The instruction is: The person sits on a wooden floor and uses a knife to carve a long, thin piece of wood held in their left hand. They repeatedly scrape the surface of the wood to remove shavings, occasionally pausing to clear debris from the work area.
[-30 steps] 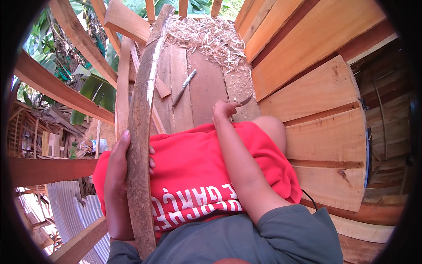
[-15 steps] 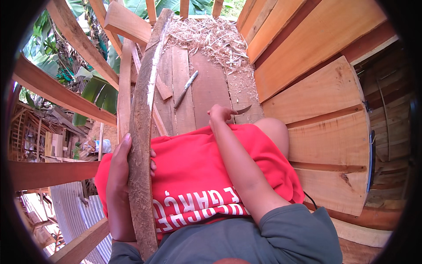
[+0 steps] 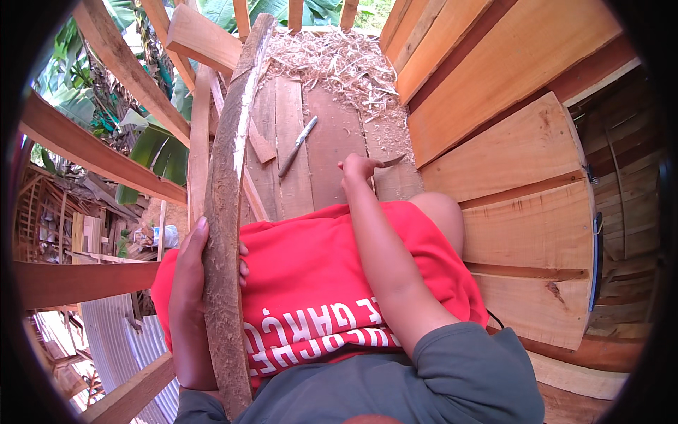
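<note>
My left hand [image 3: 191,265] is wrapped round a long rough wooden plank [image 3: 224,212], thumb on its left side and fingertips showing at its right edge. The plank runs from my body up past the far wood pieces, and a pale freshly cut strip marks its upper right edge. Out over the floorboards, my right hand [image 3: 359,168] is closed on a knife whose curved dark blade [image 3: 393,162] points right; the handle is hidden in the fist. A second knife [image 3: 298,146] with a dark handle lies on the boards left of that hand.
Wood shavings [image 3: 339,67] are heaped at the far end of the plank floor [image 3: 332,134]. A board wall [image 3: 522,205] stands close on my right. Wooden rails [image 3: 99,159] run along the left. A small wood offcut [image 3: 261,145] lies by the plank. Red cloth [image 3: 311,261] covers my lap.
My right hand has moved slightly farther away from me and to the right, carrying the knife with it. The left hand and plank have barely shifted.
</note>
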The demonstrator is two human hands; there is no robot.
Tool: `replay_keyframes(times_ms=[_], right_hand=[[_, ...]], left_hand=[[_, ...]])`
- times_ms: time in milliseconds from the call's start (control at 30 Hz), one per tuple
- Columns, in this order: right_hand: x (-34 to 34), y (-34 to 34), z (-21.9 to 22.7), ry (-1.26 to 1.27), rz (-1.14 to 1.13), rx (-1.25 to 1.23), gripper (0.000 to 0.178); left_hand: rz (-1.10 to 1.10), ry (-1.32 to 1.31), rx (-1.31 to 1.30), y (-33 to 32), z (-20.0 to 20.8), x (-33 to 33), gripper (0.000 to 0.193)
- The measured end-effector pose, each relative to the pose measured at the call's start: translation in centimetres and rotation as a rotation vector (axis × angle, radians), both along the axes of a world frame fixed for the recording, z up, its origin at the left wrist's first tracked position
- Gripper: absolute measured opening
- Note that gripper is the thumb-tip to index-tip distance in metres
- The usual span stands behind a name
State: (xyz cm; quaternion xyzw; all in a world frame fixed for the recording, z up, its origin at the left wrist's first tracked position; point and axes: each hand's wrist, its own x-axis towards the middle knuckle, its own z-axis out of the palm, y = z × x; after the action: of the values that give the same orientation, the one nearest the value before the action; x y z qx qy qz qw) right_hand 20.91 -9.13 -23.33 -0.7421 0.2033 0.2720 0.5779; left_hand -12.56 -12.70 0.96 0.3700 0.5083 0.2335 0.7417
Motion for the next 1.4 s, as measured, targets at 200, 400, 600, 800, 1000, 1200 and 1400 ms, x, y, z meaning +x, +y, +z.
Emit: replay_keyframes(times_ms=[200, 400, 600, 800, 1000, 1200, 1400], right_hand=[[2.0, -0.2, 0.5, -0.156, 0.151, 0.285, 0.078], [1.5, 0.0, 2.5, -0.049, -0.067, 0.026, 0.08], [5.6, -0.4, -0.5, -0.205, 0.168, 0.207, 0.079], [-0.6, -1.1, 4.6, -0.223, 0.044, -0.233, 0.083], [1.1, -1.6, 1.6, -0.124, -0.078, -0.366, 0.087], [1.3, -1.6, 4.2, -0.022, -0.109, -0.207, 0.083], [5.5, -1.2, 0.8, -0.241, 0.151, 0.17, 0.083]], left_hand=[[-0.029, -0.022, -0.015, 0.2, -0.4, -0.1, 0.047], [-0.015, -0.023, -0.024, 0.3, -0.4, -0.2, 0.047], [-0.055, -0.033, -0.021, 0.5, -0.2, 0.4, 0.046], [-0.006, -0.01, -0.009, 0.3, -0.3, 0.1, 0.046], [-0.018, -0.009, -0.016, 0.3, 0.0, 0.5, 0.045], [0.014, 0.004, -0.019, 0.1, 0.0, 0.1, 0.045], [-0.016, 0.003, -0.02, 0.2, 0.4, 0.4, 0.045]])
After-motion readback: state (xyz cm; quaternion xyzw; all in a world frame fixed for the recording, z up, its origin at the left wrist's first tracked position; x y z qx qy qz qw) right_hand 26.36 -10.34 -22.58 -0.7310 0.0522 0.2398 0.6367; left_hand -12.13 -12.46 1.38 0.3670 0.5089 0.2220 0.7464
